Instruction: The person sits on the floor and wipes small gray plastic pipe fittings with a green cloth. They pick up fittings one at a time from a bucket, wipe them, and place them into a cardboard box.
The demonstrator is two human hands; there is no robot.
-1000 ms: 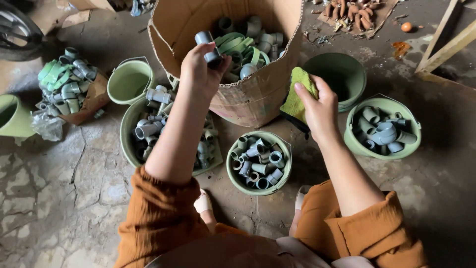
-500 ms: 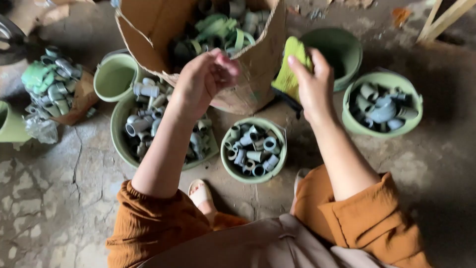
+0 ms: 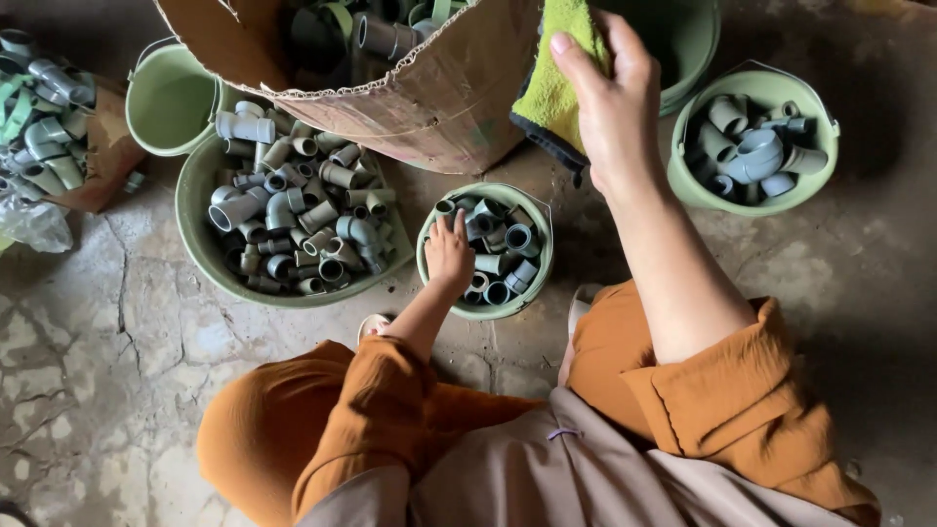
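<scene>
since the earlier frame the left hand (image 3: 450, 256) has come down from the cardboard box (image 3: 429, 98) into the small green bucket (image 3: 535, 278), and the view has shifted lower. its fingers now lie spread and loose over the grey pipe fittings (image 3: 503, 252), touching them; no fitting is gripped as far as i can see. the right hand (image 3: 610, 102) is raised beside the box, its fingers closed on a yellow-green cloth (image 3: 558, 83) with a dark edge.

the step in hand looks like placing a fitting among others of its kind. i judge that a next move would need a fresh piece brought to the cloth.

the fittings are short, smooth plastic tubes and elbows. the wide green basin (image 3: 200, 249) and the far bucket (image 3: 820, 181) hold more. the box edge is torn, and the concrete floor (image 3: 107, 371) is cracked.
</scene>
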